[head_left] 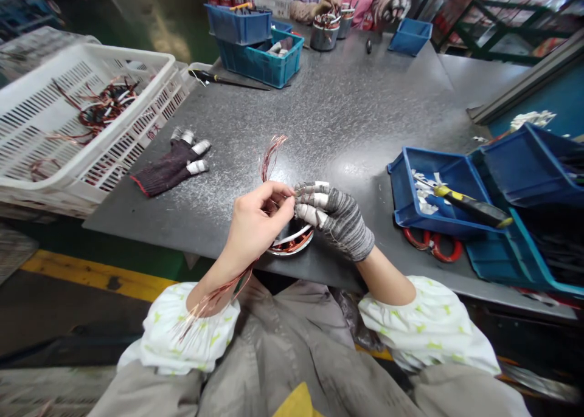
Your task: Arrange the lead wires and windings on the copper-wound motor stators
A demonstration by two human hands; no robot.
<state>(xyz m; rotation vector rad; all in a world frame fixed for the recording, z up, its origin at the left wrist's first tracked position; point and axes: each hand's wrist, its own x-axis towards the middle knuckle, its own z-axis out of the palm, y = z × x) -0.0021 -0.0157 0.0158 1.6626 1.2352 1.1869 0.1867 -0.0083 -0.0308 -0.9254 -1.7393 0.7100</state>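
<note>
At the front edge of the table sits a round motor stator point(292, 244) with copper windings and a white sleeve, largely covered by my hands. My bare left hand point(258, 219) pinches at its top, thumb and forefinger together; what lies between them is too small to name. My right hand point(335, 216), in a grey knit glove with taped fingertips, meets the left fingertips with its fingers closed; their grip is hidden. One bundle of copper wire point(272, 155) stands up behind the stator. Another copper wire bundle point(219, 298) trails over my left wrist.
A dark glove point(176, 165) lies left, beside a white crate point(132, 122) of wound wire. Blue bins point(438, 222), a yellow-black tool point(472, 205) and red-handled scissors point(433, 245) are right. Across the table, a co-worker's gloved hands point(328, 3) are near stators point(325, 34).
</note>
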